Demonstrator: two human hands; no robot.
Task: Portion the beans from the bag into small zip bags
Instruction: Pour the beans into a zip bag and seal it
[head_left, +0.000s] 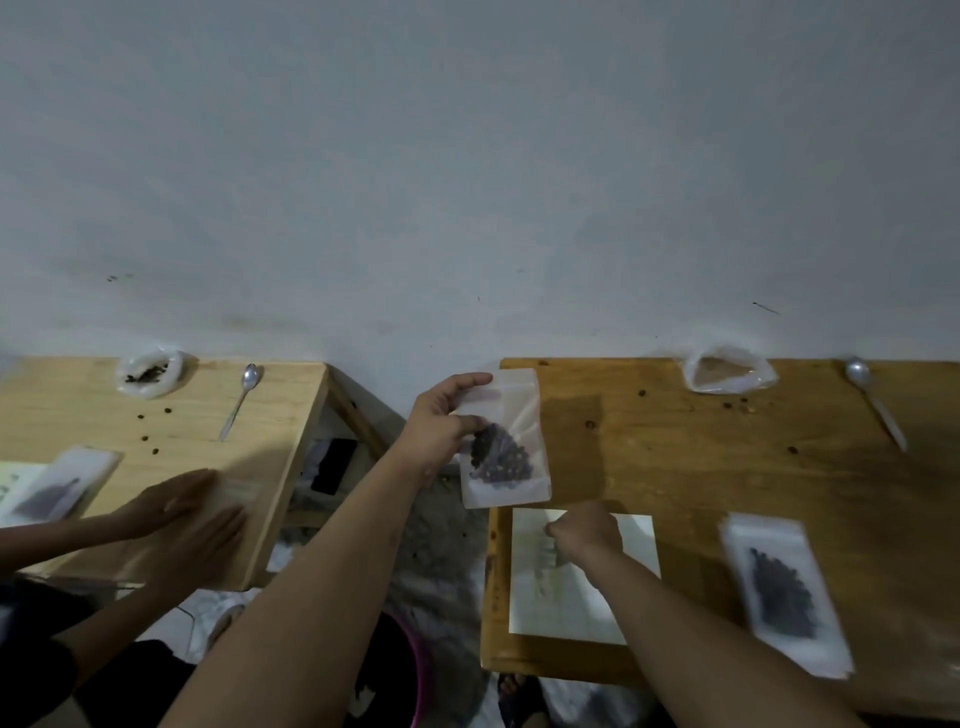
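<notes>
My left hand (441, 426) holds a small clear zip bag (511, 467) by its upper left edge, upright, with dark beans settled in its lower half, just above the left end of the darker wooden table (675, 467). My right hand (584, 530) is closed in a fist over a stack of pale flat bags or sheets (634, 530) lying on that table; whether it grips anything I cannot tell. A filled zip bag (784, 592) lies flat at the right. The open source bag (727, 371) sits at the table's back edge, looking nearly empty.
A spoon (875, 402) lies at the back right, with loose beans scattered near it. On a separate lighter table (182, 415) at the left, another person's hands (192, 519) press on a bag, beside a spoon (241, 397), a bean bag (150, 374) and a filled bag (62, 486).
</notes>
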